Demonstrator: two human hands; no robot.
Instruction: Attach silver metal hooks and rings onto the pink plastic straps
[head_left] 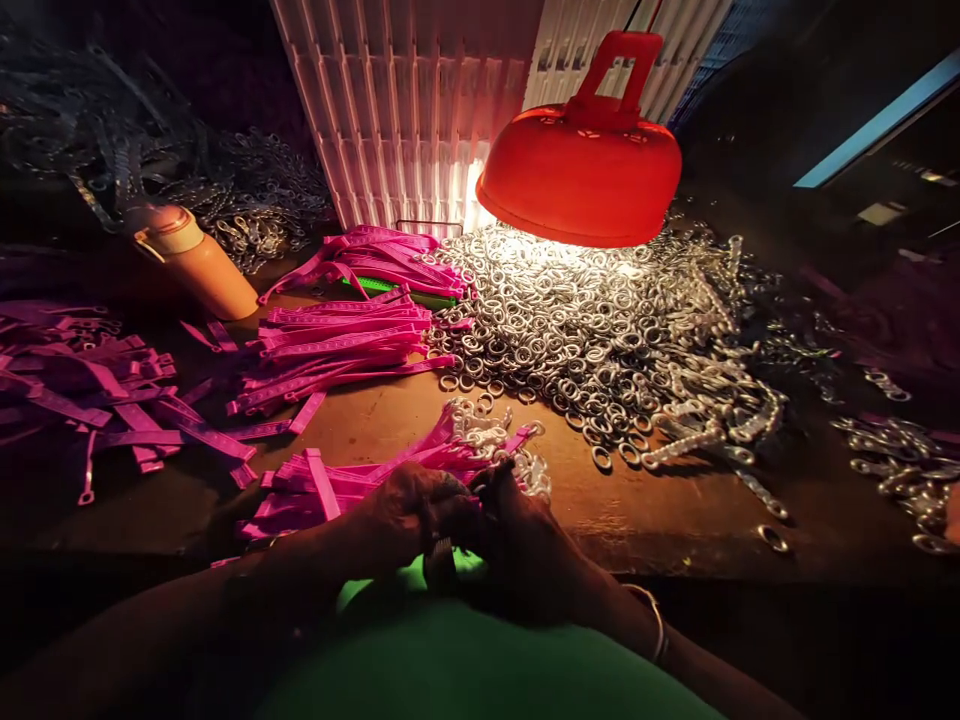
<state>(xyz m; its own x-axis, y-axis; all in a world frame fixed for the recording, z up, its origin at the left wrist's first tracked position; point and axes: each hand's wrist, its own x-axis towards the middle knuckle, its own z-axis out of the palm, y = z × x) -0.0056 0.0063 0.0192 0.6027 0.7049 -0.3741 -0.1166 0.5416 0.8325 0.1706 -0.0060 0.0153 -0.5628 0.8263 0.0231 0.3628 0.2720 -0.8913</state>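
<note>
Close together at the table's front edge, both of my hands are closed, with their fingers in shadow. My left hand grips a strap, whose dark end hangs down below the fingers. Against it, my right hand has its fingers pinched; what lies between them is hidden. Just beyond the hands is a bundle of pink straps with pale metal rings at its right end. Farther back, more pink straps lie stacked beside a large heap of metal rings.
A red lamp hangs low over the ring heap. An orange bottle stands at the left, near loose pink straps. Ribbed pale panels rise at the back. More metal pieces lie at the right. A single ring is near the edge.
</note>
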